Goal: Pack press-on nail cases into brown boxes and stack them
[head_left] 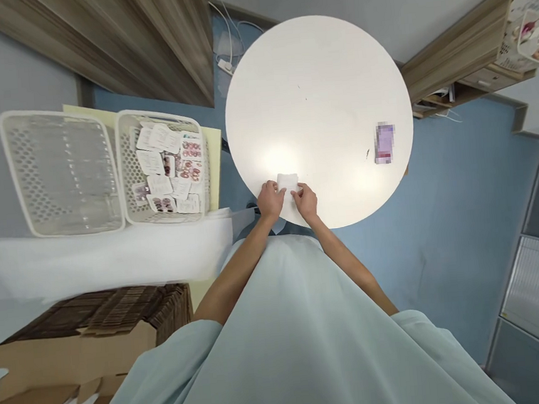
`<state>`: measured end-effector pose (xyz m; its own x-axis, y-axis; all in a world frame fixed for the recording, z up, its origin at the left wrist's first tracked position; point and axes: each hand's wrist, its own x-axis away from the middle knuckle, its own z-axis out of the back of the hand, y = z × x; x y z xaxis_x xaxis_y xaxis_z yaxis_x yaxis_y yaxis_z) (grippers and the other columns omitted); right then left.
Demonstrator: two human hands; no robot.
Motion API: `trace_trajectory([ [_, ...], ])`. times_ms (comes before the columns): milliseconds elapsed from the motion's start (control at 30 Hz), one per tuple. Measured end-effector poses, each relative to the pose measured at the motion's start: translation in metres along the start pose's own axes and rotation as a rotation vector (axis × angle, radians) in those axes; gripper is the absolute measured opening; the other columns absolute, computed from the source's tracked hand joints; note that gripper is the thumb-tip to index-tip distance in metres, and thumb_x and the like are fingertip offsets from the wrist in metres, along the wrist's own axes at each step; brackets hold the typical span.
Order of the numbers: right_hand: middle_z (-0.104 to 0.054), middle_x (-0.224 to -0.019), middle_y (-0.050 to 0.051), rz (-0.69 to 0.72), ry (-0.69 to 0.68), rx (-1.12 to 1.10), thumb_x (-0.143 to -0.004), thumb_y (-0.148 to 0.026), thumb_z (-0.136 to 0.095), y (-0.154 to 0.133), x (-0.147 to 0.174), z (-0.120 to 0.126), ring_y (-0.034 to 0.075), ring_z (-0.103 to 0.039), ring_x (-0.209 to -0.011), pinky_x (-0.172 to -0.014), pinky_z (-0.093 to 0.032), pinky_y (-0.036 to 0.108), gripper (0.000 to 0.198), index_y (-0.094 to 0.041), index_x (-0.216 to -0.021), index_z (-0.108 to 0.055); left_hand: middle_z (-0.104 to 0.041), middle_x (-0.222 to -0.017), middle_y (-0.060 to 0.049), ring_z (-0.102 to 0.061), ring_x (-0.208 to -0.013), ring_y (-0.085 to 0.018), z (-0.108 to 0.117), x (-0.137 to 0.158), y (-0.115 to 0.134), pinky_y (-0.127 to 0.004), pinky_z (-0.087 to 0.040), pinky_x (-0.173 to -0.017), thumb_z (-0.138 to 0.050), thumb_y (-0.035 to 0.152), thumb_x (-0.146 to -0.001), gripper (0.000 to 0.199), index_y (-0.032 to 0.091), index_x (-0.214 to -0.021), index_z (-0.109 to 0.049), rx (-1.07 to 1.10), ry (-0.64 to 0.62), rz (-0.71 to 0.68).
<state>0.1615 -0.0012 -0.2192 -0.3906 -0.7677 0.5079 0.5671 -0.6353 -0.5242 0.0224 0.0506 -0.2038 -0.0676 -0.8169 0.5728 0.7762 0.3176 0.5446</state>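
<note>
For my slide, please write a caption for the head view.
Both hands, left hand and right hand, hold a small white packet at the round white table edge.

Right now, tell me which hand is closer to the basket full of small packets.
Left. The left hand is at the table's near edge on the white folded piece, on the side toward the basket of packets. The right hand holds the piece's other side, farther from the basket.

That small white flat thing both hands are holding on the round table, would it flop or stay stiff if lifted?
The white piece looks thin and flat, so probably light. Both the left hand and right hand pinch it, hinting it may bend. Flat-sided, it seems unlikely to roll.
</note>
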Motion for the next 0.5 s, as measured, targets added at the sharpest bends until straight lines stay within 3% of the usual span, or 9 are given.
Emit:
trace_trajectory([
  [133, -0.082, -0.104, 0.007, 0.063, -0.052, 0.034, -0.109, -0.033, -0.063, -0.047, -0.010, -0.029, 0.027, -0.076, -0.102, -0.098, -0.057, 0.039, 0.035, -0.017, -0.139, -0.067, -0.072, -0.136, -0.012, -0.070, -0.126, -0.030, 0.041, -0.020, -0.025, -0.040, -0.052, -0.103, -0.070, 0.031, -0.106, 0.021, 0.024, -0.124, -0.062, 0.009, 0.072, 0.032],
  [233, -0.082, -0.108, 0.009, 0.089, -0.096, 0.052, -0.110, -0.035, -0.064, -0.070, -0.014, -0.040, 0.027, -0.078, -0.106, -0.098, -0.058, 0.038, 0.037, -0.016, -0.142, -0.065, -0.073, -0.135, -0.013, -0.070, -0.125, -0.031, 0.059, -0.026, -0.033, -0.042, -0.053, -0.104, -0.069, 0.030, -0.106, 0.025, 0.024, -0.128, -0.061, -0.008, 0.116, 0.054],
  [367, -0.084, -0.111, 0.010, 0.079, -0.158, 0.025, -0.108, -0.030, -0.068, -0.076, -0.016, -0.035, 0.027, -0.079, -0.111, -0.099, -0.058, 0.037, 0.038, -0.015, -0.143, -0.066, -0.072, -0.137, -0.014, -0.071, -0.126, -0.032, 0.065, -0.018, -0.034, -0.043, -0.054, -0.103, -0.064, 0.027, -0.106, 0.022, 0.025, -0.128, -0.062, -0.037, 0.151, 0.067],
  [500, -0.085, -0.110, 0.009, 0.072, -0.192, -0.060, -0.104, -0.028, -0.074, -0.065, -0.007, -0.014, 0.027, -0.080, -0.112, -0.098, -0.060, 0.037, 0.042, -0.017, -0.144, -0.067, -0.073, -0.141, -0.013, -0.071, -0.130, -0.032, 0.068, 0.008, -0.038, -0.042, -0.056, -0.104, -0.065, 0.027, -0.103, 0.026, 0.025, -0.129, -0.064, 0.026, 0.206, 0.089],
])
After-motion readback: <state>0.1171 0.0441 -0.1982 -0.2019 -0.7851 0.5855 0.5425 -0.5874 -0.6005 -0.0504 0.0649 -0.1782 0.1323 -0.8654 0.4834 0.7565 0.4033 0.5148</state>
